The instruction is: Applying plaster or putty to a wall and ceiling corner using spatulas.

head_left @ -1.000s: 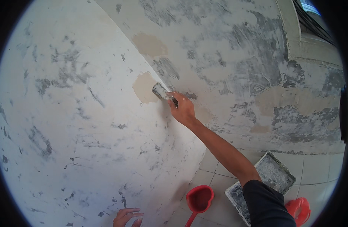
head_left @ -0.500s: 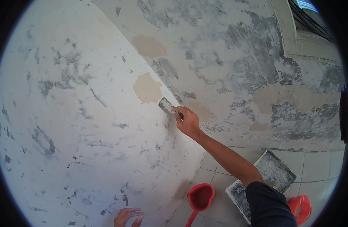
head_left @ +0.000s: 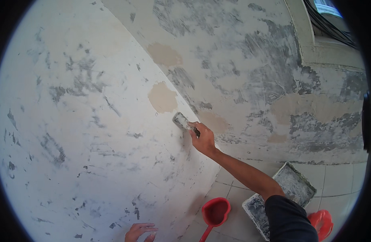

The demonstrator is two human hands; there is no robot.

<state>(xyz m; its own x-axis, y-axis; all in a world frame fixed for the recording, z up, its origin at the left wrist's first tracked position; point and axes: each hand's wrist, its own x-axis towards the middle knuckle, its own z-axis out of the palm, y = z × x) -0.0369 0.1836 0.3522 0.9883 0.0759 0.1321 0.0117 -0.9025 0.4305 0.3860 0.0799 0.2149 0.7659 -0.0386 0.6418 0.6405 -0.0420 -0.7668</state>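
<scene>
In my right hand [head_left: 203, 137] I grip a putty knife [head_left: 182, 121] by its dark handle. Its wide, whitish-smeared blade is at the white wall [head_left: 113, 161], just below a beige filler patch [head_left: 162, 97] near the corner; whether it touches cannot be told. My left hand [head_left: 140, 233] is low at the bottom edge, by the wall, fingers stretched out and apart with nothing in them. The wall carries many grey scuffs and chips. Across the corner, another beige patch [head_left: 213, 122] lies close to my right hand.
A plaster-crusted tray [head_left: 298, 187] sits on the tiled floor [head_left: 336, 207] under my right arm. Near it are a red long-handled scoop [head_left: 215, 212] and a red plastic object [head_left: 323, 225]. Black cables [head_left: 328, 26] hang by an opening at the upper right.
My right hand and the putty knife have moved slightly downward, farther from the beige patch. The whole view has shifted a little. My left hand stays low with its fingers stretched.
</scene>
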